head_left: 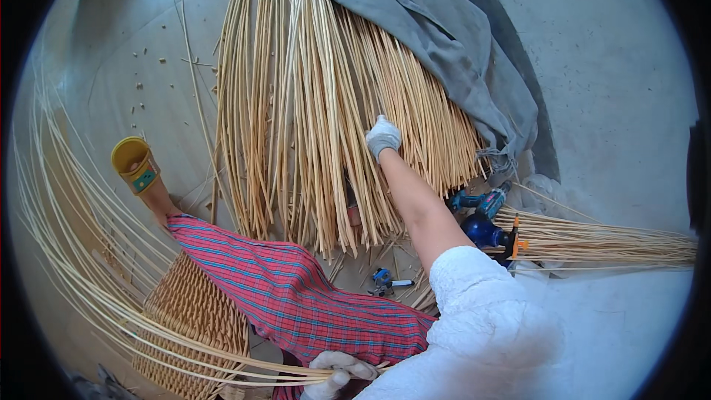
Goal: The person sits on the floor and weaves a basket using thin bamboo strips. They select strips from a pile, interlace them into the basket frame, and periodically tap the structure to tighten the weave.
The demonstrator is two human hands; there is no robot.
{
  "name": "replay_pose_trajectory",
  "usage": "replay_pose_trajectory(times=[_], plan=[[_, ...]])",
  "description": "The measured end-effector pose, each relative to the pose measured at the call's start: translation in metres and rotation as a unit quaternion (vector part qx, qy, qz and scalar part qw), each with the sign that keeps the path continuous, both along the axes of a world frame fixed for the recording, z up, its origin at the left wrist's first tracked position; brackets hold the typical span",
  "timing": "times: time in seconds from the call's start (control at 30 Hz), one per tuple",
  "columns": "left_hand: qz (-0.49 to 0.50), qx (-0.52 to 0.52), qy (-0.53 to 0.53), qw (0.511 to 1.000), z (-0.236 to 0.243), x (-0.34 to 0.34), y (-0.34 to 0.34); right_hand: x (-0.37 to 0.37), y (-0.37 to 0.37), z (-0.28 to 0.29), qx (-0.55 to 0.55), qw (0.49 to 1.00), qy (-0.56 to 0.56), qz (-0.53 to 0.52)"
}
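My left hand (337,375), in a pale glove, is low in the view, closed round several long pale canes (274,372) that sweep away to the left in a wide curve. My right hand (384,137), also gloved, reaches forward onto a big fanned bundle of peeled canes (326,96). Its fingers are curled with the thumb up; whatever they grip is hidden. A woven wicker piece (194,318) stands at the lower left, beside the curving canes. My leg in red plaid cloth (296,281) stretches between it and the bundle, ending in a yellow slipper (135,164).
Grey cloth (444,30) covers the bundle's right side. Nearby lie a teal power tool (489,198), a blue spray bottle (485,231) and another cane bundle (607,243). A small blue tool (383,281) rests near my knee. Small offcuts (162,61) dot the floor.
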State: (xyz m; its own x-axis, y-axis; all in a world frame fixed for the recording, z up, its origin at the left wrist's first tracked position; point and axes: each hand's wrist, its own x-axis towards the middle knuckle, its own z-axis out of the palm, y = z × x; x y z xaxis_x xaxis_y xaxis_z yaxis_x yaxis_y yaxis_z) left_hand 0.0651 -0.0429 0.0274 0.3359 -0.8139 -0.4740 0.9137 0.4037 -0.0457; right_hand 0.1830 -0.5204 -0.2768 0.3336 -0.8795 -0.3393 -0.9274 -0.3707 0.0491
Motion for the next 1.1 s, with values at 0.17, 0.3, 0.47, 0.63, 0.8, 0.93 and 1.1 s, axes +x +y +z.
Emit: replay_pose_trajectory(times=[0.17,0.3,0.47,0.63,0.8,0.93,1.1], plan=[[-0.003,-0.022,0.004,1.000,-0.008,-0.008,0.009,-0.009,-0.020,-0.023,0.042,0.999,0.013,0.020],[0.006,-0.037,-0.030,0.999,-0.018,-0.013,0.011,-0.017,-0.005,-0.027,0.065,0.996,-0.054,-0.022],[-0.010,-0.010,-0.081,0.997,-0.011,-0.008,0.007,-0.048,0.001,-0.027,0.116,0.960,-0.237,-0.095],[0.006,0.004,-0.143,0.990,-0.031,-0.018,0.005,-0.075,-0.005,0.017,0.352,0.749,-0.505,-0.246],[0.009,0.007,-0.162,0.987,-0.037,-0.022,0.014,-0.089,-0.026,0.094,0.573,0.635,-0.495,-0.153],[0.021,0.035,-0.179,0.983,-0.035,-0.026,0.014,-0.084,-0.005,0.117,0.607,0.604,-0.501,-0.124],[0.032,0.057,-0.170,0.983,-0.032,-0.031,0.021,-0.068,0.023,0.122,0.609,0.575,-0.521,-0.168]])
